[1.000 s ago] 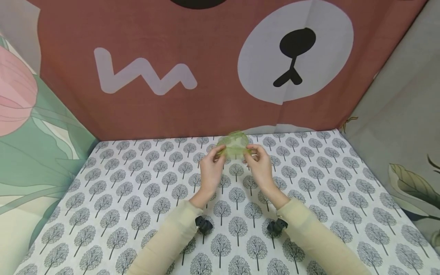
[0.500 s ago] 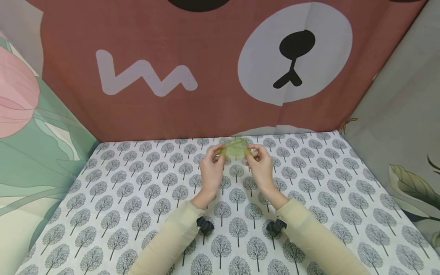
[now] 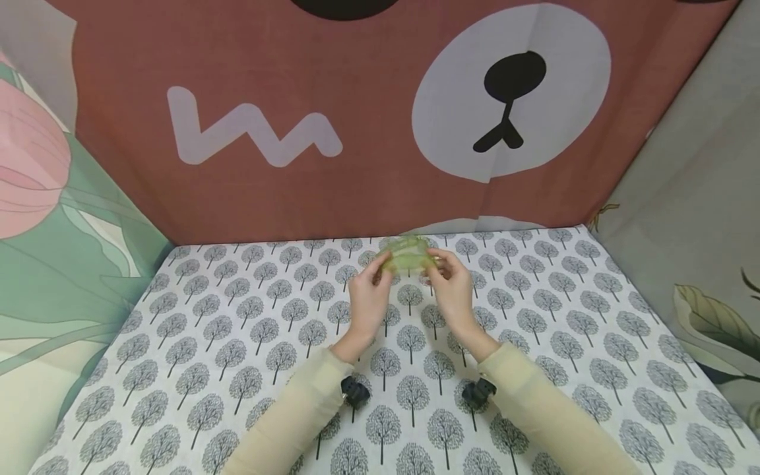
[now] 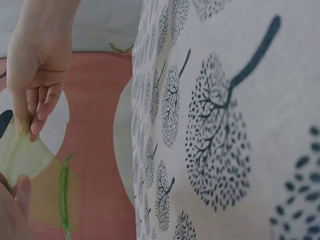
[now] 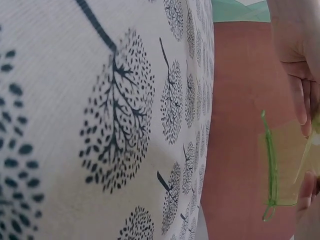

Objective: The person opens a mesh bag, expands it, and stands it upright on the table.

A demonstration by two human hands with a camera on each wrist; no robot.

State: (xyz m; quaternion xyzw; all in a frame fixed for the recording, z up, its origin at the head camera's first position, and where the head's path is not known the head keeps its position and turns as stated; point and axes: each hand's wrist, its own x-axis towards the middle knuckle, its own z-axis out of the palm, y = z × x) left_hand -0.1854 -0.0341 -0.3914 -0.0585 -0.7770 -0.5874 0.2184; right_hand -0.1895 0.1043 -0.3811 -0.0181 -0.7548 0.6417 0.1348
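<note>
Both hands hold a sheer yellow-green drawstring bag [image 3: 408, 256] above the far middle of the table. My left hand [image 3: 368, 293] pinches its left side between thumb and fingers. On the opposite side, the right hand [image 3: 452, 287] pinches the bag the same way. Both wrist views show a green cord [image 4: 64, 192] along the bag's lower edge, with a small loop [image 5: 269, 212] at one end. Thin film stretches between the two sets of fingertips. The bag looks blurred in the head view, and its inside cannot be made out.
A white cloth with a dark tree print [image 3: 285, 396] covers the table. Behind it hangs a red-brown curtain [image 3: 356, 191] with a bear motif. Patterned curtains stand at the left [image 3: 35, 277] and right [image 3: 700, 185]. Black devices [image 3: 355, 390] sit at both wrists.
The bag's far part has dropped lower and looks flatter than a second ago. The left fingers have shifted slightly inward along its edge. The right hand has barely moved.
</note>
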